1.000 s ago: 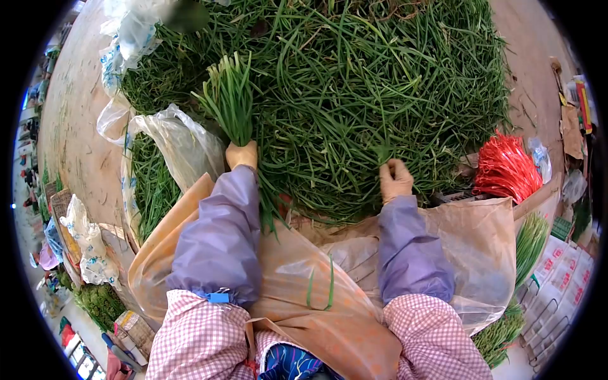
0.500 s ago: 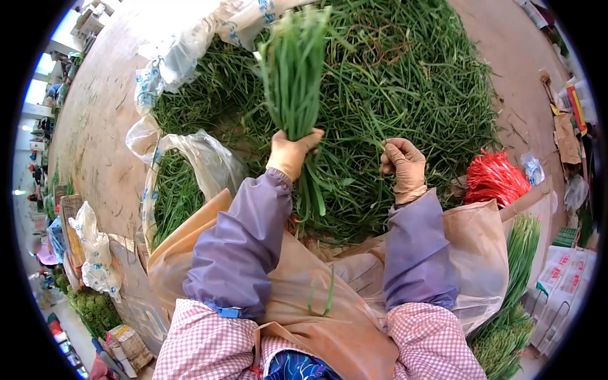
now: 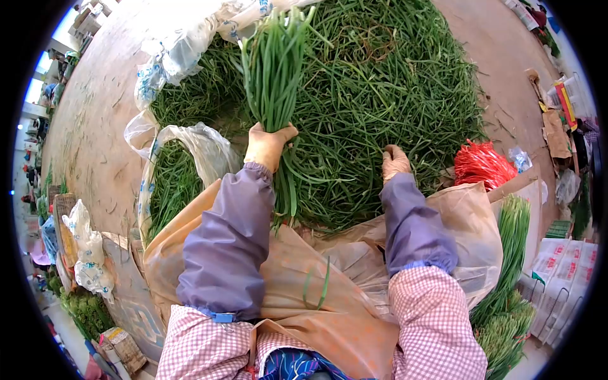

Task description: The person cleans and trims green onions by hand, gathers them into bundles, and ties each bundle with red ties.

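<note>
My left hand (image 3: 265, 147), in a tan glove, is closed around an upright bunch of garlic chives (image 3: 275, 76). Some loose blades hang below the fist. Over the near part of a large heap of loose chives (image 3: 380, 95), my right hand (image 3: 395, 163), gloved too, reaches forward. Its thumb and fingers look slightly apart with nothing visible between them; the fingertips are partly hidden. A tan plastic apron (image 3: 316, 278) covers my lap, with a stray blade lying on it.
White plastic sheeting (image 3: 202, 152) edges the heap on the left. Right of the heap lies a bundle of red ties (image 3: 482, 166). Stacked chive bunches (image 3: 512, 253) are at my right side, near white boxes (image 3: 563, 285). Further goods stand along the left (image 3: 88, 253).
My right hand has gone from a raised pinch on a thin blade to lower fingers at the heap. My left hand and its bunch have shifted slightly left in view.
</note>
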